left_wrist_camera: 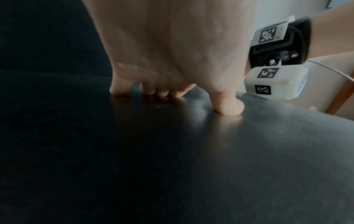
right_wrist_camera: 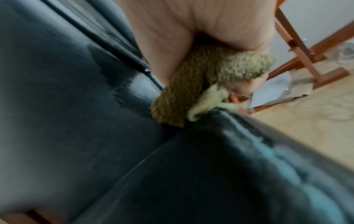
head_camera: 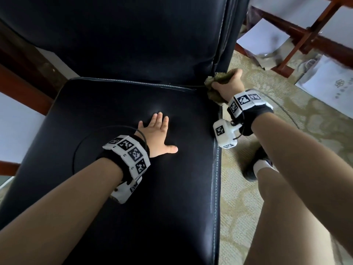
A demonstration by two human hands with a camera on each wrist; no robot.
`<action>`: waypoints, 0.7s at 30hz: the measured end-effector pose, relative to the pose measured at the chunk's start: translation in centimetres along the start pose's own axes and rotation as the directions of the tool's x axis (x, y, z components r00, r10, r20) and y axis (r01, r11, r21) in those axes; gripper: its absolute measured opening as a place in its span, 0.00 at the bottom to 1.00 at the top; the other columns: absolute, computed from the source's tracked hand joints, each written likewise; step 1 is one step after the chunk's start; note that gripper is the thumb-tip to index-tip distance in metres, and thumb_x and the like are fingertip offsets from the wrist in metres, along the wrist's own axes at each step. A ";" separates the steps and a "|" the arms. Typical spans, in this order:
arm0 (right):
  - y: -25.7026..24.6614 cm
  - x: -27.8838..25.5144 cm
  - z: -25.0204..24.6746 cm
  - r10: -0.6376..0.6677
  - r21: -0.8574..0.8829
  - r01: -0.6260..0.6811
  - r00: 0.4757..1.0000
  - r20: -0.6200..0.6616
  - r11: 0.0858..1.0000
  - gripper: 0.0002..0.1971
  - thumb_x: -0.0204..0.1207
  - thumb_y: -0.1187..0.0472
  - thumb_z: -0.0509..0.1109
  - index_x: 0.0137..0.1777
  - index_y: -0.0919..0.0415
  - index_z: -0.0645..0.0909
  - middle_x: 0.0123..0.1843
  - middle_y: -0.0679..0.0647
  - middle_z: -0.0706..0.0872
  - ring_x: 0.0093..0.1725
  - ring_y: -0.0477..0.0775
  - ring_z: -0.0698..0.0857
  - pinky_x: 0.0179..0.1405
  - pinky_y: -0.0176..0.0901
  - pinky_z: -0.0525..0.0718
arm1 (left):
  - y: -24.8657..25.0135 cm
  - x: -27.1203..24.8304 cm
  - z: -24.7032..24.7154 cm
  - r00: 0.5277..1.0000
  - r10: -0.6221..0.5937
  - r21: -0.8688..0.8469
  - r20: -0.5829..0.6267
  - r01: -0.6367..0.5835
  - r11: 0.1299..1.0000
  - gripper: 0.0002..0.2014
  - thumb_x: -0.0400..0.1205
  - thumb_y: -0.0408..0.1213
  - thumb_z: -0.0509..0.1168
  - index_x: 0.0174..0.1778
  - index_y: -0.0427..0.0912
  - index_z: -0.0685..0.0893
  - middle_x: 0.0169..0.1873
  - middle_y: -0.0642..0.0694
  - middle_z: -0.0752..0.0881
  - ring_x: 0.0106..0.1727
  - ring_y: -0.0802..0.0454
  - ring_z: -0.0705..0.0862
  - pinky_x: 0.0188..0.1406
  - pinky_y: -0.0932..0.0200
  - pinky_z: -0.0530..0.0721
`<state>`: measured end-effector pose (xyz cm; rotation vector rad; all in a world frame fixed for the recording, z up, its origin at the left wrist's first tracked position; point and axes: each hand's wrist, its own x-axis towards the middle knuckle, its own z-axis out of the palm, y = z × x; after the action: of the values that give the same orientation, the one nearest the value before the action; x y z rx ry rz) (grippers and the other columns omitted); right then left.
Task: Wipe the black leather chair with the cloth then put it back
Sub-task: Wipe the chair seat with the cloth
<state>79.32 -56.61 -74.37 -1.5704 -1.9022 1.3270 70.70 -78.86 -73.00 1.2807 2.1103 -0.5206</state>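
The cloth (head_camera: 219,81) is bunched in the curled fingers of the right hand (head_camera: 228,87) at the chair's (head_camera: 133,54) back corner; the left hand (head_camera: 155,135) is pressed flat, fingers spread, on the seat. The seam could be skipped, since the wad may ride over it.

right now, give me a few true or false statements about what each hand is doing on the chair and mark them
1. The right hand grips the cloth. True.
2. The left hand holds the cloth. False: it lies flat, fingers spread, on the seat.
3. The cloth is at the right rear corner of the seat, by the backrest. True.
4. The cloth is bright blue. False: it is olive green.
5. Both hands are lifted clear of the chair. False: the left hand presses on the seat.
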 end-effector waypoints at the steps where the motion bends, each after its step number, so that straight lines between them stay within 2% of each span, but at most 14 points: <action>1: -0.2 -0.2 0.0 -0.001 0.025 0.001 1.000 -0.015 1.000 0.24 0.70 0.57 0.74 0.54 0.55 0.61 0.57 0.59 0.80 0.50 0.59 0.83 0.46 0.53 0.85 | 0.0 0.0 0.0 1.000 -0.001 0.003 -0.001 0.001 1.000 0.49 0.79 0.64 0.55 0.80 0.36 0.33 0.80 0.38 0.33 0.82 0.46 0.34 0.78 0.35 0.46; 4: -1.0 -1.2 0.3 -0.073 0.151 0.085 0.994 -0.087 0.985 0.23 0.71 0.55 0.74 0.55 0.56 0.62 0.52 0.53 0.77 0.51 0.54 0.79 0.55 0.47 0.80 | -0.1 -0.1 0.1 1.000 0.001 0.006 -0.007 -0.001 1.000 0.49 0.79 0.64 0.54 0.80 0.36 0.33 0.80 0.38 0.33 0.82 0.46 0.34 0.78 0.35 0.45; 7: -2.0 -1.8 1.4 -0.073 0.287 0.125 0.980 -0.186 0.950 0.22 0.72 0.56 0.74 0.52 0.56 0.60 0.52 0.55 0.77 0.50 0.53 0.77 0.54 0.42 0.75 | -0.1 -0.1 0.1 1.000 0.009 -0.012 -0.004 -0.010 1.000 0.50 0.79 0.64 0.55 0.80 0.36 0.33 0.80 0.39 0.32 0.82 0.46 0.34 0.78 0.35 0.45; 12: -3.6 -2.0 3.1 0.067 0.397 0.042 0.964 -0.256 0.917 0.21 0.73 0.58 0.72 0.51 0.55 0.59 0.57 0.59 0.78 0.46 0.56 0.75 0.40 0.37 0.65 | -0.2 -0.1 0.1 1.000 -0.001 -0.021 -0.019 0.001 1.000 0.50 0.79 0.64 0.56 0.81 0.37 0.34 0.81 0.39 0.33 0.82 0.47 0.33 0.78 0.35 0.44; 14: -3.6 -1.9 2.8 0.101 0.395 -0.006 0.970 -0.220 0.919 0.19 0.73 0.58 0.71 0.51 0.54 0.60 0.57 0.59 0.80 0.43 0.54 0.78 0.38 0.38 0.70 | 0.0 0.0 -0.1 1.000 -0.014 -0.029 -0.015 0.014 0.999 0.49 0.79 0.64 0.56 0.81 0.37 0.34 0.81 0.39 0.33 0.82 0.47 0.34 0.78 0.35 0.44; 16: -2.9 -1.5 1.8 0.135 0.373 -0.109 0.990 -0.046 0.921 0.17 0.75 0.58 0.69 0.58 0.53 0.66 0.58 0.58 0.81 0.46 0.53 0.82 0.38 0.40 0.79 | 0.3 0.2 -0.1 0.998 -0.054 -0.018 -0.027 0.054 0.998 0.49 0.79 0.64 0.55 0.81 0.38 0.35 0.81 0.40 0.35 0.82 0.47 0.35 0.78 0.35 0.46; 17: -2.3 -1.5 1.0 0.155 0.347 -0.170 0.985 0.071 0.922 0.16 0.76 0.58 0.68 0.60 0.53 0.69 0.63 0.58 0.80 0.51 0.53 0.82 0.43 0.40 0.81 | 0.5 0.3 -0.1 0.997 -0.073 -0.006 -0.034 0.073 0.997 0.48 0.79 0.64 0.54 0.81 0.38 0.36 0.81 0.40 0.35 0.82 0.47 0.36 0.78 0.34 0.46; 18: -1.6 -1.5 0.3 0.179 0.308 -0.210 0.976 0.126 0.928 0.14 0.75 0.57 0.68 0.58 0.53 0.71 0.66 0.57 0.78 0.54 0.53 0.82 0.50 0.43 0.83 | 0.6 0.2 0.0 0.996 -0.083 -0.003 -0.033 0.083 0.997 0.48 0.80 0.64 0.53 0.81 0.38 0.36 0.81 0.40 0.35 0.82 0.47 0.36 0.77 0.34 0.47; 20: -0.2 -1.9 -1.0 0.212 0.258 -0.215 0.976 0.040 0.942 0.17 0.73 0.57 0.71 0.56 0.54 0.69 0.64 0.58 0.78 0.58 0.56 0.81 0.58 0.51 0.82 | 0.9 0.1 0.2 0.995 -0.091 -0.004 -0.040 0.091 0.996 0.47 0.80 0.64 0.53 0.81 0.38 0.36 0.81 0.41 0.35 0.82 0.48 0.35 0.77 0.34 0.46; 21: 0.6 -2.5 -1.5 0.222 0.257 -0.210 0.975 -0.020 0.943 0.21 0.71 0.58 0.74 0.57 0.55 0.67 0.61 0.58 0.79 0.58 0.58 0.81 0.57 0.53 0.83 | 1.0 0.1 0.2 0.995 -0.091 -0.006 -0.044 0.091 0.996 0.47 0.80 0.65 0.52 0.81 0.38 0.36 0.81 0.41 0.35 0.82 0.48 0.35 0.77 0.34 0.46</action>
<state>81.57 -58.23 -73.37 -1.6959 -1.4944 1.5374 71.57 -78.48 -73.30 1.2090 2.2138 -0.5308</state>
